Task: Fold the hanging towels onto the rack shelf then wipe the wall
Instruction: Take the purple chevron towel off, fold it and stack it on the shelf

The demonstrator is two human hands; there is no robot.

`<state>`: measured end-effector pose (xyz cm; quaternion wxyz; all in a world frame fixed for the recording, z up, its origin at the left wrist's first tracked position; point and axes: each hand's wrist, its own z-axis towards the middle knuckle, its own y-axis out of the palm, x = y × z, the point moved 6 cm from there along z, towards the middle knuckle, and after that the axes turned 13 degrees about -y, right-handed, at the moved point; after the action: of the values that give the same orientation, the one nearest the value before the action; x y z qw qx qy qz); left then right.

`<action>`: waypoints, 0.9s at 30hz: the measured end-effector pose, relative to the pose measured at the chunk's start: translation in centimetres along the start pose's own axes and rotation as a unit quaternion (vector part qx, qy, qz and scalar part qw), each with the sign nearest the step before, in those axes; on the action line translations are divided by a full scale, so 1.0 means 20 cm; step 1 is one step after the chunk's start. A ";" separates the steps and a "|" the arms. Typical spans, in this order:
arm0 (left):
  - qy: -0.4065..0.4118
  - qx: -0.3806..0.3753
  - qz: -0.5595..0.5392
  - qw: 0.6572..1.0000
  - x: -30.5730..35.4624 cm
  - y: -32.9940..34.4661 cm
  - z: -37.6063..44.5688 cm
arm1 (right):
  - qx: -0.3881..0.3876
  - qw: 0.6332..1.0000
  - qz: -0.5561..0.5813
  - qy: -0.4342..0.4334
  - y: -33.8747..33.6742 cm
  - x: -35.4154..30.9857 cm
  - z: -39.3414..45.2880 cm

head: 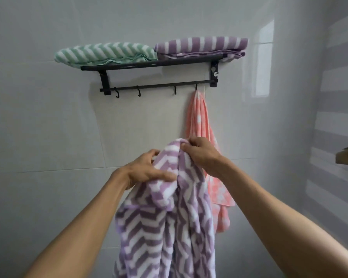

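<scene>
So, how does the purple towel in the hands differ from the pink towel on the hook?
The purple zigzag towel is off the rack, gripped at its top by the left hand and the right hand; the pink towel hangs from the rightmost hook, untouched. The purple towel is nearer the camera and partly covers the pink towel. Both hang loose and unfolded, with white patterning.
</scene>
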<state>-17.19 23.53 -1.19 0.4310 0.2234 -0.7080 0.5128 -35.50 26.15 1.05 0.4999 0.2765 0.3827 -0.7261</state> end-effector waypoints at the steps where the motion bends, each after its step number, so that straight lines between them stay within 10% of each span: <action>1: -0.007 -0.013 0.026 1.000 -0.05 0.02 0.00 | 0.039 0.999 0.009 0.013 -0.02 0.02 0.01; 6: 0.025 0.063 -0.124 0.990 -0.11 0.04 0.00 | 0.088 0.994 -0.051 0.046 -0.07 0.05 0.06; 13: 0.046 0.109 -0.148 0.982 0.03 -0.03 -0.02 | -0.200 0.980 0.006 -0.006 0.10 -0.02 0.01; 19: 0.044 -0.111 -0.199 0.973 0.01 0.01 -0.03 | -0.099 0.995 -0.013 0.015 0.02 0.02 0.02; 23: 0.082 0.015 -0.066 0.994 -0.02 0.02 -0.02 | -0.034 0.998 -0.016 0.045 0.00 0.05 0.01; 27: 0.069 0.096 -0.154 0.981 -0.03 -0.04 0.01 | -0.073 0.991 0.091 0.060 0.02 0.03 0.00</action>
<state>-16.23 23.02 -1.31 0.5288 0.3341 -0.5812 0.5205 -35.36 25.67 0.44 0.5592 0.3158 0.4370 -0.6298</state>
